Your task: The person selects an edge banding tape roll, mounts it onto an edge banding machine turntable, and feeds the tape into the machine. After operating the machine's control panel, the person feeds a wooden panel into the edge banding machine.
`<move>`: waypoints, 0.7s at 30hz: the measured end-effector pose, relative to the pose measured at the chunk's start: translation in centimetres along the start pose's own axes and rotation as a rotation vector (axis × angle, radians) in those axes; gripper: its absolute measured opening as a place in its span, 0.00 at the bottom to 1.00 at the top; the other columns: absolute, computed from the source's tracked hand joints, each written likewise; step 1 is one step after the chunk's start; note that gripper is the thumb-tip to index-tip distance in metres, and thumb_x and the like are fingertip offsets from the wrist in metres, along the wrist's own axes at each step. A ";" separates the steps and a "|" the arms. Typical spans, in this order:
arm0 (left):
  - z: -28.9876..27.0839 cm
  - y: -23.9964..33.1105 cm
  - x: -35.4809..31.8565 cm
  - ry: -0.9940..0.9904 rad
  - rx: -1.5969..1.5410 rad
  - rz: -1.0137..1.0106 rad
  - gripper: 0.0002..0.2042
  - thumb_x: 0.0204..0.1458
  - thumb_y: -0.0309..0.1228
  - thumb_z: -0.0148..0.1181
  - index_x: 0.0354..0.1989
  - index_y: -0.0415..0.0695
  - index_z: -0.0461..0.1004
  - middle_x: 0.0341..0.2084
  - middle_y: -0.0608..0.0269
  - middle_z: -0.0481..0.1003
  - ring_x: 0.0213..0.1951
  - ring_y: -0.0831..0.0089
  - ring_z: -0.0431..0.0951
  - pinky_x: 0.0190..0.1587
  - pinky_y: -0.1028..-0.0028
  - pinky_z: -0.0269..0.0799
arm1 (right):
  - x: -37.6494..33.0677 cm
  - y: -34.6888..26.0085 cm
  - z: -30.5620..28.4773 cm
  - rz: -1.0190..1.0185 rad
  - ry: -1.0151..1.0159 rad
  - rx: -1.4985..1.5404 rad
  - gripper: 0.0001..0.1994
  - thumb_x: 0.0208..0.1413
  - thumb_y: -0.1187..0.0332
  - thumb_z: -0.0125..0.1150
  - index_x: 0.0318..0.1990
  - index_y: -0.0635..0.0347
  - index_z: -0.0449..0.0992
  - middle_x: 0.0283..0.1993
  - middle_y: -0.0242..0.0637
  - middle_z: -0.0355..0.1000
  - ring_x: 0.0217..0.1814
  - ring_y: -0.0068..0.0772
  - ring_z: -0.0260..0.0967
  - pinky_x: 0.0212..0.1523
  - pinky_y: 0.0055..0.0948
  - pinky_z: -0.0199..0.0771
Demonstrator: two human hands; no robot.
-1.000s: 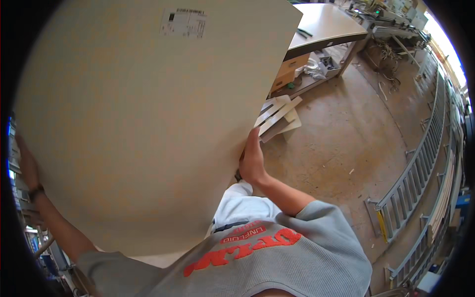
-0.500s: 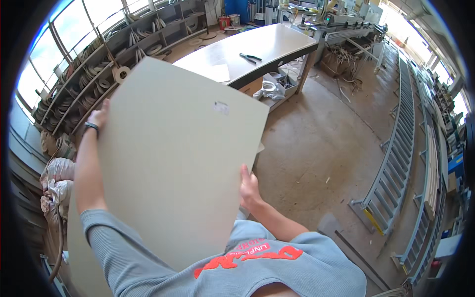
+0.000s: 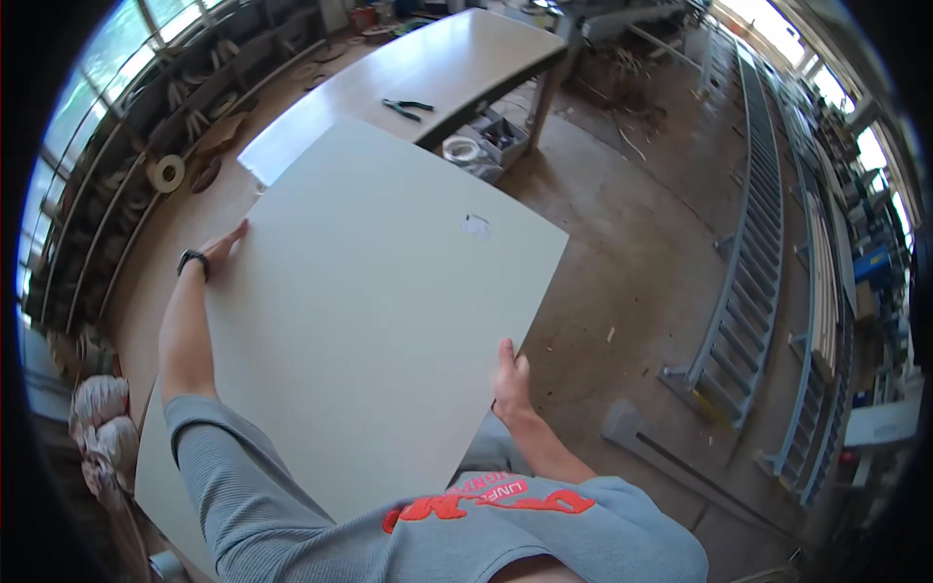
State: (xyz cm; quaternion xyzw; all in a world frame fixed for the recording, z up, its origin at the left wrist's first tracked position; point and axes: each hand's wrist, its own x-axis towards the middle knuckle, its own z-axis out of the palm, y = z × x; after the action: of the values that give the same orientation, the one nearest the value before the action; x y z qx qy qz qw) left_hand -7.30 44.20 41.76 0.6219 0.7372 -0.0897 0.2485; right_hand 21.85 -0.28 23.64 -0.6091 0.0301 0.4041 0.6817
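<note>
I hold a large pale rectangular board (image 3: 369, 301) tilted in front of me, with a small printed label (image 3: 476, 225) near its far right corner. My left hand (image 3: 225, 251), a dark band on its wrist, grips the left edge, its fingers partly hidden. On the right edge my right hand (image 3: 513, 377) is closed, thumb on the face and fingers out of sight behind. The board's far end overlaps the near side of a white-topped table (image 3: 321, 92) in this view; whether they touch I cannot tell. Pliers with dark handles (image 3: 408, 108) lie on that table.
Another pale board surface (image 3: 167, 476) shows at lower left, beside stuffed sacks (image 3: 105, 418). Racks with coiled strips (image 3: 209, 107) line the left wall. A grey box (image 3: 501, 136) sits under the table. Along the right runs a long roller conveyor (image 3: 743, 301).
The board has moved to the right in view and its far end now covers more of the tabletop. A pale sheet that lay on the table is no longer visible. Both hands keep their grip.
</note>
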 end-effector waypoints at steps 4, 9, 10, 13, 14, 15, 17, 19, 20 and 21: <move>-0.1 4.1 4.5 -0.055 0.029 0.073 0.54 0.52 0.80 0.36 0.70 0.40 0.65 0.69 0.48 0.65 0.69 0.50 0.66 0.71 0.51 0.58 | 3.8 -2.0 -1.4 -0.036 0.097 0.044 0.22 0.74 0.51 0.49 0.47 0.68 0.67 0.38 0.35 0.69 0.35 0.22 0.68 0.36 0.25 0.72; 4.0 15.1 9.4 -0.055 0.029 0.195 0.57 0.52 0.80 0.33 0.66 0.33 0.68 0.63 0.39 0.70 0.63 0.44 0.72 0.66 0.54 0.65 | 13.0 -6.1 -5.6 -0.134 0.145 0.147 0.22 0.74 0.50 0.49 0.47 0.66 0.67 0.38 0.33 0.67 0.36 0.21 0.64 0.38 0.26 0.70; 5.2 18.4 9.8 -0.059 0.041 0.212 0.57 0.52 0.80 0.33 0.66 0.33 0.68 0.63 0.39 0.70 0.63 0.44 0.72 0.66 0.54 0.65 | 15.0 -7.3 -6.6 -0.138 0.163 0.159 0.22 0.74 0.50 0.49 0.47 0.66 0.67 0.38 0.33 0.67 0.36 0.21 0.64 0.38 0.26 0.70; 8.0 27.3 10.5 0.003 0.099 0.250 0.57 0.53 0.80 0.32 0.62 0.30 0.71 0.59 0.36 0.73 0.60 0.43 0.73 0.63 0.54 0.67 | 19.7 -11.0 -9.2 -0.095 0.155 0.104 0.23 0.73 0.49 0.49 0.53 0.66 0.67 0.44 0.35 0.70 0.40 0.22 0.68 0.42 0.25 0.72; 8.7 29.9 10.8 0.024 0.117 0.258 0.57 0.53 0.80 0.32 0.60 0.29 0.72 0.58 0.35 0.73 0.59 0.42 0.74 0.62 0.54 0.67 | 21.2 -12.2 -9.8 -0.077 0.149 0.083 0.24 0.73 0.49 0.49 0.55 0.65 0.67 0.45 0.35 0.71 0.41 0.22 0.69 0.43 0.24 0.72; 9.2 32.4 10.8 0.048 0.128 0.262 0.57 0.53 0.80 0.32 0.59 0.28 0.73 0.56 0.35 0.74 0.58 0.42 0.75 0.61 0.54 0.68 | 22.8 -13.8 -10.4 -0.075 0.153 0.085 0.24 0.73 0.49 0.49 0.55 0.65 0.67 0.45 0.35 0.71 0.41 0.22 0.69 0.43 0.24 0.72; 10.0 37.0 11.3 0.094 0.148 0.265 0.58 0.53 0.80 0.32 0.56 0.26 0.74 0.54 0.33 0.76 0.56 0.41 0.76 0.59 0.53 0.70 | 26.0 -16.9 -11.4 -0.057 0.181 0.059 0.24 0.74 0.49 0.48 0.55 0.66 0.67 0.47 0.36 0.72 0.43 0.23 0.69 0.44 0.25 0.72; 10.5 41.4 12.0 0.140 0.168 0.266 0.58 0.53 0.80 0.32 0.53 0.25 0.76 0.51 0.31 0.77 0.54 0.40 0.77 0.57 0.53 0.71 | 29.3 -19.7 -11.9 -0.037 0.208 0.030 0.24 0.74 0.49 0.47 0.56 0.66 0.67 0.48 0.37 0.72 0.44 0.23 0.69 0.45 0.25 0.72; 10.6 43.6 12.5 0.137 0.174 0.265 0.58 0.53 0.80 0.32 0.53 0.25 0.76 0.51 0.31 0.77 0.54 0.40 0.77 0.57 0.53 0.71 | 30.9 -20.7 -11.9 -0.031 0.210 0.031 0.24 0.74 0.49 0.47 0.56 0.66 0.67 0.48 0.37 0.72 0.44 0.23 0.69 0.45 0.25 0.72; 10.5 45.9 13.1 0.153 0.189 0.274 0.58 0.53 0.80 0.31 0.52 0.24 0.76 0.50 0.31 0.77 0.53 0.40 0.77 0.57 0.53 0.71 | 32.5 -21.6 -11.9 -0.034 0.211 0.050 0.24 0.74 0.50 0.47 0.55 0.66 0.68 0.48 0.37 0.71 0.45 0.23 0.69 0.46 0.25 0.72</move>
State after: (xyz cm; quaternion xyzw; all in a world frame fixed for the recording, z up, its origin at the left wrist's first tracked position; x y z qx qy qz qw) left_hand 38.13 60.66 34.55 0.7421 0.6506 -0.0762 0.1421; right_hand 61.75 7.73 20.70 -0.6316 0.1014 0.3249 0.6966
